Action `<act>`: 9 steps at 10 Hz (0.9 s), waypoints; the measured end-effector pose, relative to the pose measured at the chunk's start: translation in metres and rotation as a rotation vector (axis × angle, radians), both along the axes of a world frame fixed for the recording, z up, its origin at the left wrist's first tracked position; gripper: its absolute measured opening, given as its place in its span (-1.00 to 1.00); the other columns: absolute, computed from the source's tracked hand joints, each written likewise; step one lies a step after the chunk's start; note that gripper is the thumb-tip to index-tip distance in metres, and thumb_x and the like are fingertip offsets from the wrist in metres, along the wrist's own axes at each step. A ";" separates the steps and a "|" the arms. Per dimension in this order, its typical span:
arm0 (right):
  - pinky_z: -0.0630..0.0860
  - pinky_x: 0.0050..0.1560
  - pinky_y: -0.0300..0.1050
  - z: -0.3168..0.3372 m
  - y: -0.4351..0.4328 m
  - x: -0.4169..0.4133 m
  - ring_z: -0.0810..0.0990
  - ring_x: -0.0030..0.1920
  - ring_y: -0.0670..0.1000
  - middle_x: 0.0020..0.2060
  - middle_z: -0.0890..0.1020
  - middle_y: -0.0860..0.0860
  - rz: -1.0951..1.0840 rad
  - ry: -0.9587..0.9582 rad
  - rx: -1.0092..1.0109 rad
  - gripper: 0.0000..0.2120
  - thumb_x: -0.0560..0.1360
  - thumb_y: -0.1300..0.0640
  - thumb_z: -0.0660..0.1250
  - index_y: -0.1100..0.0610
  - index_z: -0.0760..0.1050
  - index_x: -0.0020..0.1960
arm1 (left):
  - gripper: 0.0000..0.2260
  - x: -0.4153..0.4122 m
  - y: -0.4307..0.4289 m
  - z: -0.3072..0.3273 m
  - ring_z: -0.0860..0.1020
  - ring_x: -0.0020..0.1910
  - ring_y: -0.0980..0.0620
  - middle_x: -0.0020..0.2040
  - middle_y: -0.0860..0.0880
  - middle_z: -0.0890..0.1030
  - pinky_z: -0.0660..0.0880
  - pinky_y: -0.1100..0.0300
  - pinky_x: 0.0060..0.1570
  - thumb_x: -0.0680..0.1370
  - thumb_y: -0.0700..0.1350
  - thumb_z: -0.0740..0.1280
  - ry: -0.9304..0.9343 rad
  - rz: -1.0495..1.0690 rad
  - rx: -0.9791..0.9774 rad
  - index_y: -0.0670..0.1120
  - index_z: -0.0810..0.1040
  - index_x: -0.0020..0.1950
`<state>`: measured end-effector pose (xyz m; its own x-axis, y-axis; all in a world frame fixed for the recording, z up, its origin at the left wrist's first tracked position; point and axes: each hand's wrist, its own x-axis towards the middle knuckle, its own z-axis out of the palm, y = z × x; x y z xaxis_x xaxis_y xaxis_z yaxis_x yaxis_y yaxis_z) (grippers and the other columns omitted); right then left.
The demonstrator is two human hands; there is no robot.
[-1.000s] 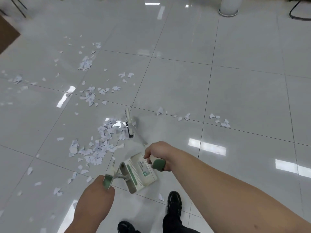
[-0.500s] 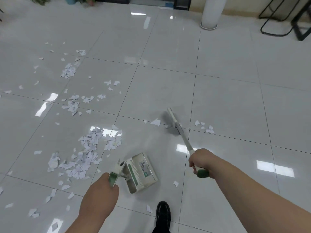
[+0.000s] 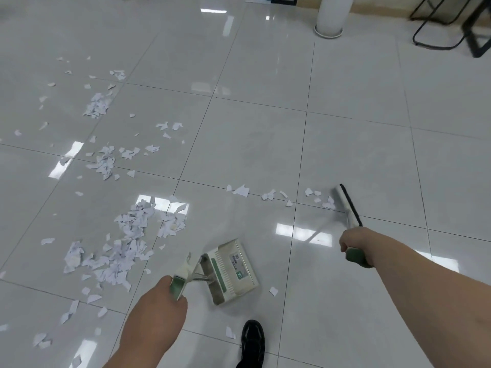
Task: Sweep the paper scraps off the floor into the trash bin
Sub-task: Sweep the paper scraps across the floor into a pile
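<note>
Swinging out to the right over the last second, the broom now has its head on the floor just beyond the small trail of scraps along the tile joint; a second ago that head stood at the edge of the big pile, close in front of the dustpan. The right hand has travelled with it, its grip wrapped tight round the green end of the broom handle, arm stretched well away from the body. The left hand has hardly shifted: its grip is closed on the green handle of the dustpan, which sits on the floor in much the same spot, near the black shoe.

Only the head view is given, so all of this rests on it. The paper scraps lie mostly in a loose pile left of the dustpan and just beside it, with thinner patches further off to the upper left and a few strays near the shoe. No trash bin can be picked out with certainty; a white cylinder stands far off at the top.

My reading is that the sweep has turned to gathering the right-hand outliers, so the next stroke likely pulls them leftward toward the pile or the pan. Nothing appears to be in the pan yet, though its inside is hidden, so the task looks to be at an early stage.
</note>
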<state>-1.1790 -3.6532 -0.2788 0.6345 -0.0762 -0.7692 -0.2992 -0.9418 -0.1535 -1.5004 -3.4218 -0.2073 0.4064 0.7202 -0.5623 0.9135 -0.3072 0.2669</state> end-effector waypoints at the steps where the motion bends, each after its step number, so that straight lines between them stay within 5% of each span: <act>1: 0.43 -0.12 -0.20 -0.006 0.029 -0.011 0.43 -0.10 0.10 -0.29 0.36 0.01 -0.068 0.104 0.133 -0.71 0.60 0.26 0.21 0.09 0.29 -0.28 | -0.93 -0.006 0.003 0.000 0.58 -0.26 -0.04 -0.27 -0.03 0.59 0.45 0.11 -0.28 0.56 -0.10 0.19 0.024 0.018 0.000 0.00 0.41 -0.12; 2: 0.37 0.07 -0.19 0.000 0.069 -0.050 0.35 0.00 0.08 -0.31 0.31 0.00 0.111 0.185 0.115 -0.65 0.62 0.29 0.18 0.10 0.23 -0.31 | -0.93 -0.019 0.008 0.003 0.59 -0.25 -0.02 -0.26 -0.01 0.60 0.47 0.12 -0.26 0.57 -0.09 0.19 0.035 0.037 -0.004 0.01 0.43 -0.09; 4: 0.35 -0.41 -0.24 0.010 0.133 -0.125 0.42 -0.35 0.05 -0.20 0.49 0.12 0.139 0.295 0.249 -0.83 0.49 0.36 0.26 0.18 0.40 -0.24 | -0.93 -0.061 0.025 0.012 0.57 -0.22 -0.02 -0.23 -0.02 0.59 0.46 0.10 -0.22 0.58 -0.11 0.20 0.023 0.133 -0.004 -0.01 0.42 -0.11; 5: 0.34 -0.41 -0.23 0.024 0.184 -0.164 0.45 -0.36 0.09 -0.19 0.50 0.13 0.092 0.354 0.336 -0.92 0.43 0.36 0.27 0.21 0.47 -0.14 | -0.93 -0.091 0.036 0.014 0.56 -0.23 0.01 -0.24 -0.02 0.58 0.45 0.12 -0.24 0.57 -0.12 0.22 0.029 0.176 -0.003 -0.01 0.41 -0.11; 7: 0.42 -0.40 -0.25 0.037 0.274 -0.232 0.52 -0.30 0.11 -0.03 0.55 0.18 0.116 0.470 0.458 -0.77 0.36 0.33 0.30 0.19 0.50 0.01 | -0.93 -0.155 0.060 0.019 0.56 -0.27 0.01 -0.27 -0.02 0.59 0.42 0.14 -0.28 0.56 -0.13 0.24 0.009 0.283 0.002 0.00 0.44 -0.12; 9: 0.35 -0.44 -0.28 0.063 0.295 -0.281 0.46 -0.47 0.05 -0.34 0.54 0.14 0.160 0.473 0.453 -0.93 0.40 0.33 0.32 0.19 0.50 -0.21 | -0.91 -0.215 0.083 0.022 0.54 -0.26 0.02 -0.26 -0.01 0.58 0.39 0.16 -0.30 0.56 -0.13 0.23 -0.003 0.287 -0.017 -0.03 0.42 -0.14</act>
<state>-1.4596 -3.3580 -0.2160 0.1983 0.3865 -0.9007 -0.2938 -0.8533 -0.4308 -1.7152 -3.3386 -0.1851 0.1889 0.7962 -0.5748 0.9617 -0.0317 0.2722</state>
